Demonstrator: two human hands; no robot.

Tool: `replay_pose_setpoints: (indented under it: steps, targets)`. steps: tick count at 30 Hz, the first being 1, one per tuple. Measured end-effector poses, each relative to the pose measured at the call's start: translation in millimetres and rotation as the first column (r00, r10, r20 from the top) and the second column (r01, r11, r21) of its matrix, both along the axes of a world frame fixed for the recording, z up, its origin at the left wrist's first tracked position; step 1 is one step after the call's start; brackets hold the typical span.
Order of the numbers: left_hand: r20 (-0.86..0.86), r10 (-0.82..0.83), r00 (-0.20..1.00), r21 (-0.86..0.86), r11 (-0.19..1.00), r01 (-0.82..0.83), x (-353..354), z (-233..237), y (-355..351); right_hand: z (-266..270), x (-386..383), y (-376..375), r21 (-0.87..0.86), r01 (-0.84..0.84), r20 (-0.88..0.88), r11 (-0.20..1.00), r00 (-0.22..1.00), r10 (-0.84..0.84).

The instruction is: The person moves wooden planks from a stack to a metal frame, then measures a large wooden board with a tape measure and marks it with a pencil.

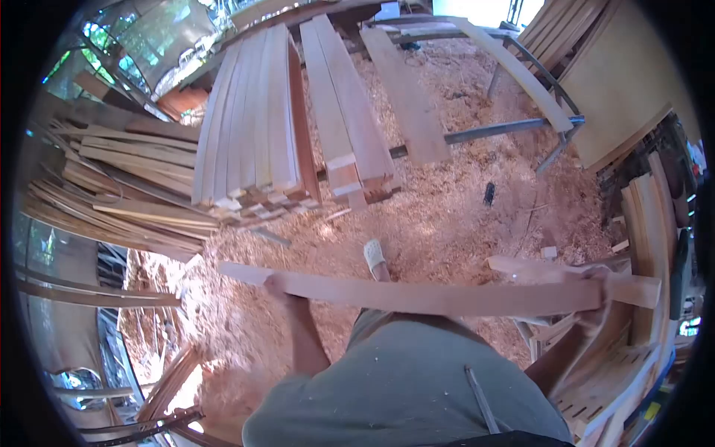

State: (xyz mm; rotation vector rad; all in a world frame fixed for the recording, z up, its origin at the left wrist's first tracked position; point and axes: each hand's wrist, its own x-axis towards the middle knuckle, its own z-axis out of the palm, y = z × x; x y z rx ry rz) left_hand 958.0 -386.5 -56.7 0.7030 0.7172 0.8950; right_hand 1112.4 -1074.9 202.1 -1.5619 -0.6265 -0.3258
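A long, flat wooden board (432, 298) spans the front of my body at waist height, running from left to right. My left hand (277, 286) is closed round it near its left end, and that end sticks out past the fingers. At the other end, my right hand (594, 296) grips the board, slightly blurred. Behind my right hand another pale plank (633, 290) overlaps the board's end in this view.
Ahead stands a stack of planks (253, 112), with more boards (346, 112) beside it on a metal stand (491, 132). Wood strips (134, 179) are piled at left. Shavings (447, 216) cover the floor. Timber (644, 223) leans at right.
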Motion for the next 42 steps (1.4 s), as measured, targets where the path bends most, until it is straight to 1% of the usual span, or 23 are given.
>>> replay_pose_setpoints:
  steps: [2,4,6,9,10,12,13,15,16,18,21,22,26,28,29,31,32,33,34,36,38,40,42]
  targets:
    - [-0.018,0.015,1.0,-0.013,1.0,-0.016,27,157,-36,-71,-31,6,0.12,0.23,-0.001,0.966,0.973,-0.232]
    - [-0.101,0.079,0.992,0.123,0.99,-0.066,53,207,-26,-79,-54,22,0.197,0.095,-0.31,0.976,0.95,-0.03]
    - [-0.258,0.135,0.957,0.346,0.938,-0.039,83,254,-17,-66,-80,44,0.3,0.201,-0.558,0.932,0.83,0.001]
    - [-0.52,0.15,0.841,0.529,0.829,0.179,145,313,-24,-33,-106,74,0.204,0.366,-0.658,0.908,0.738,-0.15]
    - [-0.518,0.114,0.848,0.524,0.826,0.209,168,312,-23,-24,-119,74,0.199,0.399,-0.654,0.895,0.734,-0.182]
    - [-0.526,0.092,0.846,0.602,0.743,0.294,214,309,-22,-17,-148,78,-0.021,0.401,-0.626,0.916,0.709,-0.325]
    - [-0.519,0.057,0.853,0.602,0.733,0.317,234,311,-27,-45,-171,62,-0.051,0.432,-0.551,0.9,0.74,-0.386]
    - [-0.644,-0.05,0.764,0.582,0.616,0.531,270,315,-45,-56,-201,68,0.065,0.383,-0.552,0.922,0.783,-0.286]
    - [-0.634,-0.071,0.77,0.581,0.613,0.535,289,310,-49,-59,-204,76,0.059,0.399,-0.54,0.915,0.784,-0.306]
    - [-0.77,0.094,0.632,0.605,0.425,0.673,325,291,-54,-48,-209,130,0.169,0.521,-0.574,0.837,0.742,-0.346]
    - [-0.817,0.024,0.576,0.546,0.353,0.76,356,298,-69,-33,-215,202,0.313,0.694,-0.626,0.648,0.664,-0.409]
    - [-0.845,0.021,0.535,0.511,0.33,0.794,384,262,-55,-34,-216,212,0.277,0.691,-0.618,0.667,0.66,-0.427]
    - [-0.856,-0.032,0.516,0.498,0.218,0.839,414,257,-39,-77,-190,250,0.079,0.81,-0.671,0.582,0.474,-0.57]
    - [-0.866,-0.164,0.473,0.437,0.215,0.874,425,248,-27,-74,-146,282,0.156,0.736,-0.704,0.658,0.551,-0.449]
    - [-0.867,-0.163,0.472,0.434,0.22,0.874,431,248,-20,-76,-119,299,0.092,0.692,-0.682,0.716,0.568,-0.46]
    - [-0.686,-0.305,0.661,0.671,0.085,0.736,446,249,-11,-61,-59,348,-0.02,0.632,-0.589,0.775,0.619,-0.52]
    - [-0.688,-0.304,0.659,0.669,0.084,0.738,458,248,-4,-49,-30,374,-0.065,0.621,-0.515,0.781,0.65,-0.559]
    - [-0.707,-0.183,0.684,0.67,0.139,0.73,472,246,3,-68,-4,382,0.25,0.524,-0.702,0.815,0.678,-0.22]
    - [-0.721,-0.062,0.69,0.67,0.191,0.717,478,244,7,-55,21,398,0.308,0.386,-0.684,0.87,0.725,-0.079]
    - [-0.716,-0.061,0.696,0.684,0.143,0.716,480,252,21,-3,71,437,0.402,0.26,-0.679,0.878,0.728,0.096]
    - [-0.71,-0.063,0.701,0.697,0.075,0.713,483,244,28,43,86,437,0.154,0.302,-0.466,0.941,0.862,-0.201]
    - [-0.623,0.095,0.777,0.764,-0.141,0.63,470,201,28,43,89,408,0.256,0.322,-0.433,0.911,0.881,-0.19]
    - [-0.682,0.078,0.727,0.7,-0.215,0.681,440,188,28,31,89,378,0.344,0.402,-0.41,0.849,0.877,-0.249]
